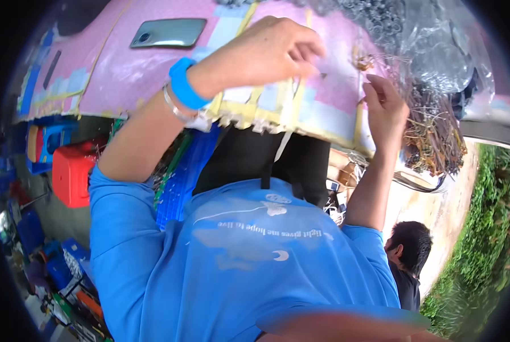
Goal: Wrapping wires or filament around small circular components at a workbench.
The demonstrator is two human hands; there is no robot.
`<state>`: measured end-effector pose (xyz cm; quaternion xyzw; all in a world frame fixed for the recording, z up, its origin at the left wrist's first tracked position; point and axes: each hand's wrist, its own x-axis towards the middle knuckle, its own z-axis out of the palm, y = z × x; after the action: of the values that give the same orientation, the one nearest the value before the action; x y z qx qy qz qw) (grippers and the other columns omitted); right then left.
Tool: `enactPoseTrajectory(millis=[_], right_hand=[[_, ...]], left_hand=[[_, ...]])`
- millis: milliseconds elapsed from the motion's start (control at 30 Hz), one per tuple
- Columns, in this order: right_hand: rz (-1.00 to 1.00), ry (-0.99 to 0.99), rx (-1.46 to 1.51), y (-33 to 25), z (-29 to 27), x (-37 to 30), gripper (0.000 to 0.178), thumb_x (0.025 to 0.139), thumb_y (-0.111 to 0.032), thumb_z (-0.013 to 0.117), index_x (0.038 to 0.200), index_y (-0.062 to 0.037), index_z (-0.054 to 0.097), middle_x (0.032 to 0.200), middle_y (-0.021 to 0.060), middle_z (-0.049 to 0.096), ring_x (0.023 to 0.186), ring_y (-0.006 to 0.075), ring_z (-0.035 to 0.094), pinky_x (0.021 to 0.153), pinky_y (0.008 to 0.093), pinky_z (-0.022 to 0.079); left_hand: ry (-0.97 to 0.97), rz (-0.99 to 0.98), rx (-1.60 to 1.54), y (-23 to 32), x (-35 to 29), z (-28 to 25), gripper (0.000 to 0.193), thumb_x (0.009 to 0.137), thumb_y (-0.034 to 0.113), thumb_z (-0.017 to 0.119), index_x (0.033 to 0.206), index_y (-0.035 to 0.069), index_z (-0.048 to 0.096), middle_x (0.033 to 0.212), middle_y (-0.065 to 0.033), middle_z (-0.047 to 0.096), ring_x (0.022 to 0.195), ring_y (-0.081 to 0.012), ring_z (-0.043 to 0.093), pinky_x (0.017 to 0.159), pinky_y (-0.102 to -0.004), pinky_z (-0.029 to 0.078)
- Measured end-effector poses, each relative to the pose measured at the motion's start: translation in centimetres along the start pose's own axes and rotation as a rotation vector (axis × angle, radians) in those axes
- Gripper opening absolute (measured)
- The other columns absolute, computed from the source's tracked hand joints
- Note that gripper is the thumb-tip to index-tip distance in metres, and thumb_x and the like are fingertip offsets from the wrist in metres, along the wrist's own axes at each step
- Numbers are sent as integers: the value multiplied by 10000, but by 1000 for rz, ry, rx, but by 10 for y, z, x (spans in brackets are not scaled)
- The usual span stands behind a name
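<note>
My left hand is over the table's middle, its fingers curled in and slightly blurred. Whatever lies between its fingertips, if anything, is too small to make out. To its right, my right hand is raised over the table edge with bent fingers, the fingertips apart and nothing clear between them. Just beyond it, a small tangle of thin brownish strands lies on the tabletop. Beside it on the right is a large bundle of thin brown wires, hanging partly over the edge.
A pink table covering with yellow tape strips has a ragged front edge. On it lie a phone and clear plastic bags with dark round pieces. A red stool stands below left; another person is at lower right.
</note>
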<state>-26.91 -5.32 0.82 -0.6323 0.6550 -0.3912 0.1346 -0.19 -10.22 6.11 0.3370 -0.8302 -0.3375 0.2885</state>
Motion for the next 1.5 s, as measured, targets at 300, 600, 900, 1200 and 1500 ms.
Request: enactPoseTrajectory(millis=[300, 600, 900, 1200, 1500], right_hand=[[-42, 25, -431, 13, 24, 19, 261, 857, -310, 684, 952, -68, 704, 684, 151, 670, 636, 324, 668, 612, 415, 495], [-1, 50, -405, -3, 26, 33, 413, 814, -435, 702, 1003, -68, 696, 723, 135, 690, 711, 337, 686, 673, 428, 513], [-117, -59, -546, -7, 20, 41, 267, 837, -340, 680, 912, -85, 701, 808, 144, 705, 788, 365, 679, 710, 455, 515], [-136, 131, -291, 12, 22, 34, 276, 798, -216, 750, 984, -27, 673, 787, 145, 704, 730, 260, 687, 682, 389, 533], [263, -51, 1053, -52, 32, -40, 422, 822, -22, 742, 1167, 45, 508, 866, 114, 669, 692, 180, 664, 632, 277, 564]], left_hand=[[175, 395, 794, -110, 133, 31, 197, 811, 76, 567, 991, 60, 646, 890, -143, 639, 872, -354, 658, 745, -470, 524], [338, 253, 503, -105, 115, 21, 221, 894, 109, 513, 1035, 17, 655, 960, -195, 645, 892, -389, 630, 783, -462, 513], [142, 58, 599, -81, -1, 10, 208, 873, 93, 552, 1042, 32, 657, 1015, -163, 617, 876, -335, 641, 775, -449, 515], [117, 116, 771, -41, -42, 16, 243, 821, 42, 586, 1060, 13, 622, 1090, -164, 579, 822, -334, 634, 739, -425, 523], [242, -265, -957, -9, -93, 70, 346, 856, 41, 674, 1190, -20, 609, 1069, -113, 638, 780, -165, 699, 643, -242, 570]])
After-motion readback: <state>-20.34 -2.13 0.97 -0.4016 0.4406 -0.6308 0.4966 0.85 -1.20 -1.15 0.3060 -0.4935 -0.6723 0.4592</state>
